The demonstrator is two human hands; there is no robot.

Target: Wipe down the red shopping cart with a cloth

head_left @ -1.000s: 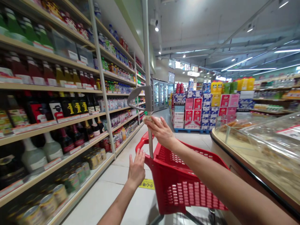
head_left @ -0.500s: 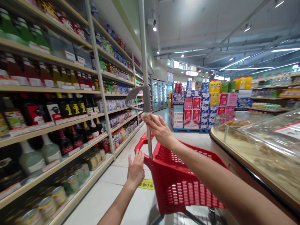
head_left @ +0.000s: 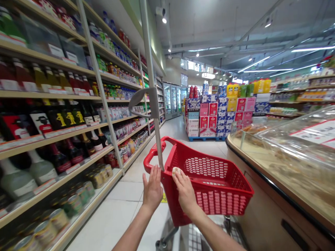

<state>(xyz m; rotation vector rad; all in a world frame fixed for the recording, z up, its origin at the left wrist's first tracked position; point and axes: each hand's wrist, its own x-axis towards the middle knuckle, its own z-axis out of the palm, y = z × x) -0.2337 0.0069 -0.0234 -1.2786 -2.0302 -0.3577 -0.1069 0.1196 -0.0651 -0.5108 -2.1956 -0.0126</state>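
A red shopping cart (head_left: 222,164) stands in front of me, a grey metal pole (head_left: 150,52) with a grey bracket (head_left: 151,103) rising beside its red handle (head_left: 150,158). My left hand (head_left: 152,188) rests its outstretched fingers by the near end of the handle, close to the pole's base; it holds nothing that I can see. Under the fingertips of my right hand (head_left: 185,191) is a small crumpled whitish cloth (head_left: 177,170), pressed to the near rim of the basket. Most of the cloth is hidden by the fingers.
Shelves of bottles and cans (head_left: 62,125) run along the left. A glass-covered food counter (head_left: 282,153) stands close on the cart's right. Farther ahead, stacked boxes (head_left: 208,118) sit on a blue pallet, with glass-door coolers (head_left: 172,99) behind.
My right hand has come down from the pole below the bracket to the basket's near rim, cloth still in it. My left hand stays near the handle. The view has shifted slightly right.
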